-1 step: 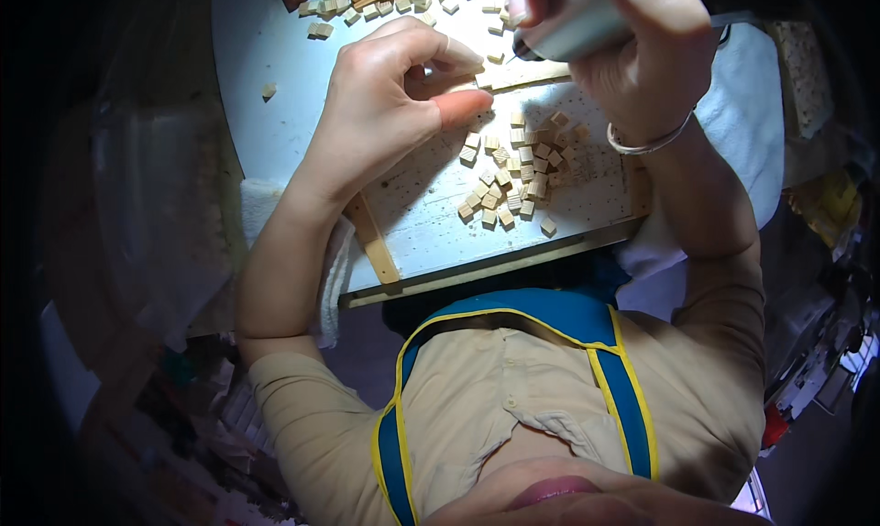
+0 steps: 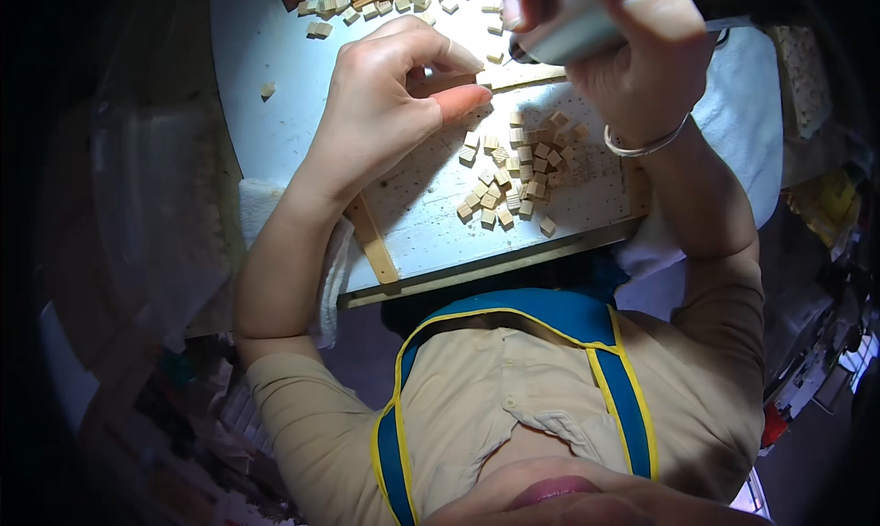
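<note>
No legible txt, nos. or signs in view. Small pale-wood cubes point(image 2: 488, 218) on white, dark-specked table point(image 2: 426, 228): no readable marks. Ditto smooth grey rounded tool point(image 2: 573, 26) in R hand point(image 2: 646, 58) & blue apron w/ yellow trim point(image 2: 522, 301). Dark bkgd clutter point(image 2: 811, 384): too blurred to tell.

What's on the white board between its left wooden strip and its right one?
A loose cluster of small wooden cubes lies between the left strip and the right strip, as the head view shows.
</note>
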